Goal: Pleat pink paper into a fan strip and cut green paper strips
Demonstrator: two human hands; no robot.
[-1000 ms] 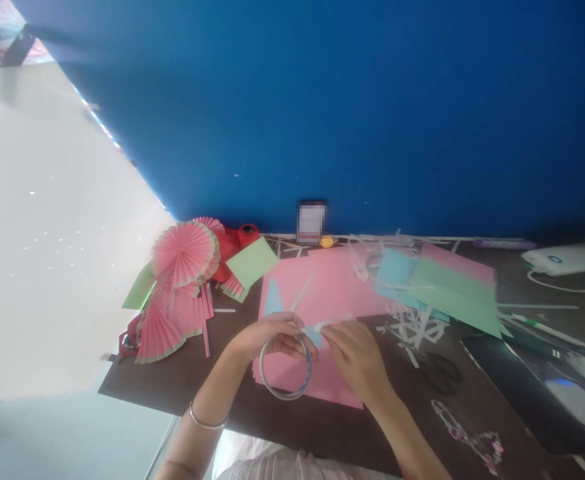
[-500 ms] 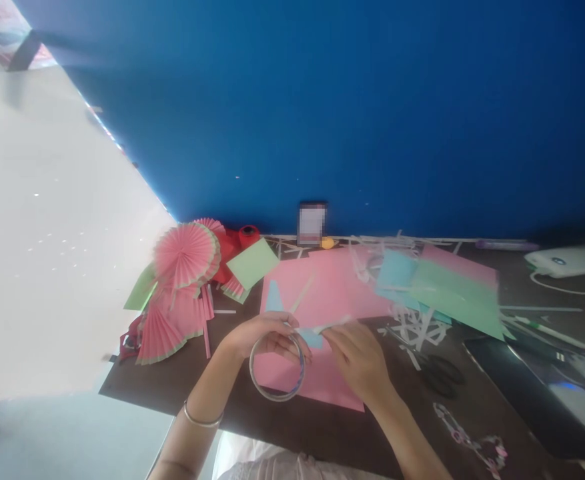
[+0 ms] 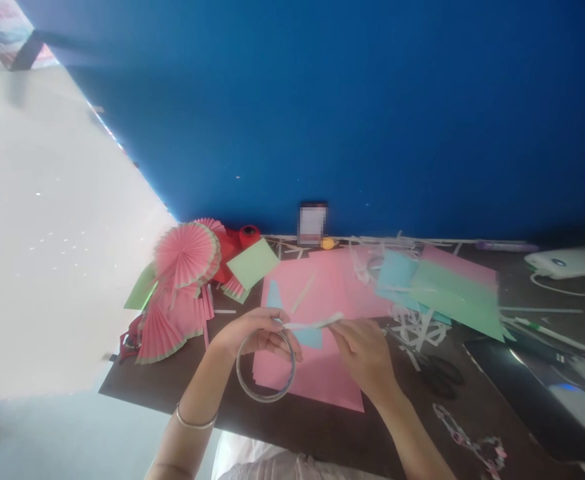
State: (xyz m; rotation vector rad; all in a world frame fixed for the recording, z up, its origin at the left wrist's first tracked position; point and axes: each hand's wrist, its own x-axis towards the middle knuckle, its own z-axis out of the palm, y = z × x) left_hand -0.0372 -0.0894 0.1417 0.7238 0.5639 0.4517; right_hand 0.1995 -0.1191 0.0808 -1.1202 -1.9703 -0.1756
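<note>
My left hand (image 3: 255, 331) is closed on a clear tape roll (image 3: 266, 367), which hangs below the fingers over the table's near edge. My right hand (image 3: 365, 351) pinches the free end of a tape strip (image 3: 315, 324) stretched between both hands. A small blue paper piece (image 3: 308, 337) lies under the strip on a pink paper sheet (image 3: 322, 300). A bracelet sits on my left wrist.
Pink pleated paper fans (image 3: 182, 280) and green paper lie at the left. Blue, green and pink sheets (image 3: 437, 283) and white paper strips are at the right. Black scissors (image 3: 439, 377), a dark tablet (image 3: 517, 393) and a white device (image 3: 567, 261) sit further right. A blue wall stands behind the dark table (image 3: 172, 380).
My left hand has drawn the tape roll leftward and down, away from my right hand. The strip of tape between the hands has grown longer.
</note>
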